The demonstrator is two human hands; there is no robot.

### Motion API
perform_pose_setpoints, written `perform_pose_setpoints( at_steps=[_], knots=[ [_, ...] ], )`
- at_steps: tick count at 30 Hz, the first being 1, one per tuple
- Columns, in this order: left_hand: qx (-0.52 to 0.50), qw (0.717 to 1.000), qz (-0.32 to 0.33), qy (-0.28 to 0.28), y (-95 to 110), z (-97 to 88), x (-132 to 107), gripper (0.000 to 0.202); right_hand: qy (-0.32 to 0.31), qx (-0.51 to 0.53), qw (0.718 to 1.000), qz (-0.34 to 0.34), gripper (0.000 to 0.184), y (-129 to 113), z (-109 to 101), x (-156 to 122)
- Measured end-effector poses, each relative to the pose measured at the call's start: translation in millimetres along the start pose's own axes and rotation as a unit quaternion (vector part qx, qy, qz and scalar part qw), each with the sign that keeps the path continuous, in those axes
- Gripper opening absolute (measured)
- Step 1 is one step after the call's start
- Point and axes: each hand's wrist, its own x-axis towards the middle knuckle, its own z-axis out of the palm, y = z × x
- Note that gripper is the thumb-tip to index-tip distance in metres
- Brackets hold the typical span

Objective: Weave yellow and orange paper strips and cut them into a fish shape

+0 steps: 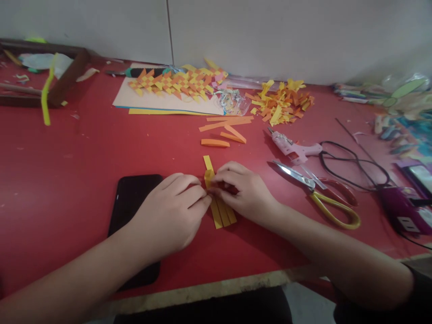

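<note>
Yellow paper strips (222, 213) lie between my two hands, fanned toward the table's front edge, with one end pointing away from me. My left hand (175, 207) comes in from the left, its fingers pinched on the strips near their middle. From the other side my right hand (245, 191) is closed, thumb and fingertips on the same strips. The fingertips partly cover the place where the strips meet. Just beyond lie several loose orange paper strips (215, 142).
A black phone (133, 193) lies partly under my left forearm. To the right are scissors (313, 191), a pink glue gun (295, 148) and its cable. Behind stand woven paper pieces (172, 84), a heap of paper scraps (281, 105) and a brown frame (72, 74).
</note>
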Motion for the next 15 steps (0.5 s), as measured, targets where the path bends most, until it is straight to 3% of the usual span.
perform_pose_setpoints(
  at_steps=[8,15],
  knots=[
    [0.000,1.000,-0.027,-0.015,1.1,2.0,-2.0,0.030,0.004,-0.020,0.998,-0.059,0.016,4.0,1.5,-2.0],
    [-0.027,0.997,-0.062,-0.048,3.7,-0.5,-3.3,0.030,-0.015,-0.038,0.997,-0.060,0.022,2.8,-0.2,-2.5]
  ],
)
